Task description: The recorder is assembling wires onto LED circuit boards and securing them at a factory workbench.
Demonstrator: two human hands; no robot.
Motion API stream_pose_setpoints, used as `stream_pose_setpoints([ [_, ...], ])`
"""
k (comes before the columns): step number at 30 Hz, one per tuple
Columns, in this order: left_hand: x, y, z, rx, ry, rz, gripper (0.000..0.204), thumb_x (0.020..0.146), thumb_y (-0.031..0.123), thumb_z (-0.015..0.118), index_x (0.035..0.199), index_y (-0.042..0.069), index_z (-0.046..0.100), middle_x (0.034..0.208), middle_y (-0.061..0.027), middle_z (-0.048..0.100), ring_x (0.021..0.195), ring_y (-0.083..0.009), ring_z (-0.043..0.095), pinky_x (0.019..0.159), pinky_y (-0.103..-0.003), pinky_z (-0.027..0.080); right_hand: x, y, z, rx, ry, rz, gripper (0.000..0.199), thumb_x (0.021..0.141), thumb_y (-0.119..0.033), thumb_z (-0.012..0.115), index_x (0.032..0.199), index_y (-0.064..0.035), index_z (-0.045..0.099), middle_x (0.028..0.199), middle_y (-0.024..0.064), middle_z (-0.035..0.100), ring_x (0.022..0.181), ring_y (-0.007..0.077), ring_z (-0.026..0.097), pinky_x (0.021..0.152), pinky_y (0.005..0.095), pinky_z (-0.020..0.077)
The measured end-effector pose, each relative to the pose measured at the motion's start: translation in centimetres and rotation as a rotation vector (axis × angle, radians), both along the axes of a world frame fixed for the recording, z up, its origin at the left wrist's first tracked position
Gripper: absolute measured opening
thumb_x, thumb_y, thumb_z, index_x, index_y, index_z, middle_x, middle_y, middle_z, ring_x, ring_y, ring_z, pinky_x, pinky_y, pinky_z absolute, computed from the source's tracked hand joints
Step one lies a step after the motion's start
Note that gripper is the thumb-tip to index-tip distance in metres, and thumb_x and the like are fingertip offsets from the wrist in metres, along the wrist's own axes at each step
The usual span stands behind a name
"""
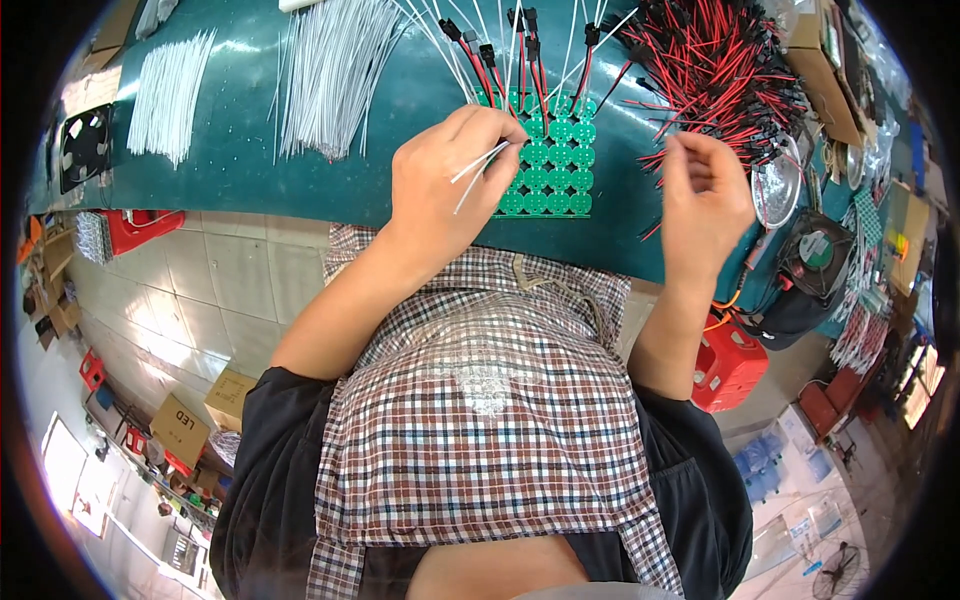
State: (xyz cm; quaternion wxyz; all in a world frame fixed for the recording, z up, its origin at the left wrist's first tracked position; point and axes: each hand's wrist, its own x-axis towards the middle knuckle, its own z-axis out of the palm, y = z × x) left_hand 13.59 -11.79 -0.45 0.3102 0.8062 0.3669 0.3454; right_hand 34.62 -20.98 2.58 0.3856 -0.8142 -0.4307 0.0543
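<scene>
My left hand is closed on a few thin white wires, whose ends stick out between thumb and fingers. It is over the left side of a green circuit board panel made up of rows of small round boards. Red-and-black wires with black connectors rise from the panel's far rows, among more white wires. To the right, my right hand is pinched closed beside a heap of red-and-black connector leads; whatever its fingertips hold cannot be made out.
Two bundles of white wires, a smaller one and a larger one, lie on the green table. A soldering iron, a round metal dish and a fan are at right. Below stands a red stool.
</scene>
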Motion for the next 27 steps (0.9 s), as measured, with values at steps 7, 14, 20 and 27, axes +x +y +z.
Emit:
stream_pose_setpoints([
  [7,0.2,0.2,0.0,0.041,-0.012,-0.020,0.017,0.075,0.000,0.074,0.086,0.009,0.065,0.082,-0.0044,0.069,0.070,-0.0221,0.068,0.060,-0.032,0.052,2.8,-0.5,-0.6,-0.442,-0.137,-0.277,0.031,0.083,-0.033,0.079,0.086,-0.0037,0.072,0.073,0.0081,0.071,0.065,0.0262,0.069,0.067,0.0388,0.0539],
  [14,0.0,0.0,-0.1,0.049,0.026,-0.008,0.017,0.076,0.002,0.075,0.087,0.009,0.065,0.081,-0.0045,0.068,0.070,-0.0226,0.067,0.060,-0.033,0.052,2.4,-0.4,-1.5,-0.337,-0.152,-0.263,0.025,0.084,-0.027,0.077,0.084,-0.0028,0.070,0.071,0.0079,0.071,0.064,0.0242,0.068,0.065,0.0366,0.0534],
  [20,0.5,0.0,0.9,0.021,0.186,0.002,0.012,0.078,0.012,0.078,0.082,0.010,0.067,0.077,-0.0056,0.069,0.070,-0.0234,0.067,0.059,-0.035,0.052,3.0,1.6,-2.2,-0.021,-0.195,-0.035,0.015,0.083,-0.019,0.078,0.084,-0.0060,0.070,0.075,0.0052,0.065,0.063,0.0198,0.064,0.060,0.0339,0.0509],
  [27,1.2,0.7,1.2,0.025,0.298,0.003,0.017,0.079,0.021,0.080,0.081,0.009,0.069,0.074,-0.0075,0.069,0.062,-0.0261,0.067,0.055,-0.036,0.051,3.2,4.7,-3.2,-0.210,-0.393,-0.034,0.011,0.079,-0.018,0.077,0.081,-0.0083,0.072,0.079,0.0061,0.065,0.069,0.0263,0.066,0.065,0.0411,0.0535],
])
